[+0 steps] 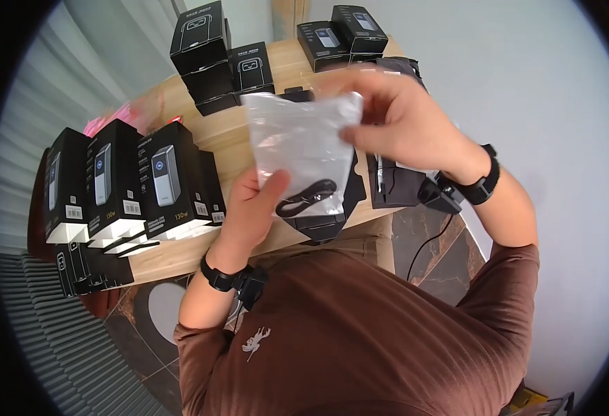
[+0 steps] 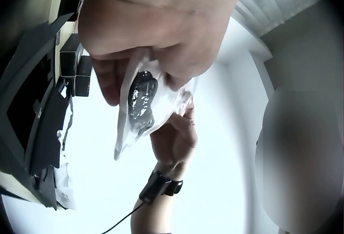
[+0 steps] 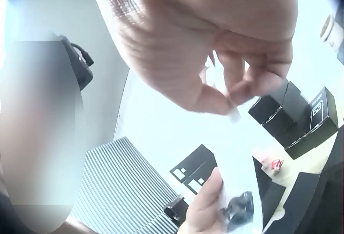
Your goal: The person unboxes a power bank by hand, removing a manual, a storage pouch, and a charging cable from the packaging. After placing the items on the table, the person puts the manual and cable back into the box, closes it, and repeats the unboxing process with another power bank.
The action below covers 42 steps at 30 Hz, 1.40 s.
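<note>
A frosted plastic bag with a coiled black cable in its lower part is held up over the table. My left hand grips the bag's lower left side, thumb in front and fingers behind. At the upper right edge, my right hand pinches the bag between thumb and fingertips, slightly blurred in the head view. From the right wrist, the right hand shows its fingertips closed at the bag's top, with the cable hanging below. Behind the bag, an opened black box is partly hidden.
Upright black boxes marked 130W stand in a row at the left of the wooden table. Smaller black boxes are stacked at the back left and back right. A dark grey pouch lies at the right edge.
</note>
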Motion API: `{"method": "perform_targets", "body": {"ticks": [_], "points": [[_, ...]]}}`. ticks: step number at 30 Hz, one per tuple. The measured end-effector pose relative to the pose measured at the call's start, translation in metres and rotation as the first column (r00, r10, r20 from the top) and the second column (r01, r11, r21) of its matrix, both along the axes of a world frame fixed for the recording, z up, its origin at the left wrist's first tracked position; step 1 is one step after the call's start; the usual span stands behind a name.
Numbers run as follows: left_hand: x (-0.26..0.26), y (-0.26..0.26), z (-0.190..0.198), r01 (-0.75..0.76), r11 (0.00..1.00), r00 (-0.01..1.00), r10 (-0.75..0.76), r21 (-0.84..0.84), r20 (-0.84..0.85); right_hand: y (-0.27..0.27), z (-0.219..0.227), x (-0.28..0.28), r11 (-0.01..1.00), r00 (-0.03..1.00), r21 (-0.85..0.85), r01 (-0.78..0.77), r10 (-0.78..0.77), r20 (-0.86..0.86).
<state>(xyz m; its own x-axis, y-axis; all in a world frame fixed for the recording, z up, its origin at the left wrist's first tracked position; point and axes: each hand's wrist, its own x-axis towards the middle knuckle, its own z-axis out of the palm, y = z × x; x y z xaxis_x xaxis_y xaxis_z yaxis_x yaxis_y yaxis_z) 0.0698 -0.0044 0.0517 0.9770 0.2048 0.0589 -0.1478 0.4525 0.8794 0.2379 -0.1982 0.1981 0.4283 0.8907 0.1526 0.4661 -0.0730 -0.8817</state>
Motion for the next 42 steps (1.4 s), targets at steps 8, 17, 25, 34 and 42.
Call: {"method": "perform_targets", "body": {"ticks": [8,17,25,34,42], "points": [[-0.001,0.000,0.008,-0.139,0.989,0.981,0.143,-0.043,0.132,-0.004,-0.053,-0.013,0.992,0.966,-0.128,0.014,-0.046,-0.255],[-0.006,-0.007,0.017,-0.099,0.962,0.994,0.105,0.253,-0.009,-0.009,-0.078,-0.021,0.999,0.982,0.023,0.047,-0.042,-0.186],[-0.001,-0.008,0.030,0.143,0.977,0.984,-0.122,0.161,-0.131,-0.019,-0.076,-0.024,0.998,0.987,0.010,0.066,-0.064,-0.146],[0.002,-0.005,0.014,0.354,0.906,0.934,-0.356,-0.233,0.036,-0.034,-0.059,-0.010,0.966,0.972,0.118,-0.231,0.235,-0.020],[0.010,-0.007,0.004,0.226,0.974,0.965,-0.222,0.019,-0.140,-0.038,-0.059,-0.020,0.974,0.935,0.032,-0.225,0.206,0.289]]}}
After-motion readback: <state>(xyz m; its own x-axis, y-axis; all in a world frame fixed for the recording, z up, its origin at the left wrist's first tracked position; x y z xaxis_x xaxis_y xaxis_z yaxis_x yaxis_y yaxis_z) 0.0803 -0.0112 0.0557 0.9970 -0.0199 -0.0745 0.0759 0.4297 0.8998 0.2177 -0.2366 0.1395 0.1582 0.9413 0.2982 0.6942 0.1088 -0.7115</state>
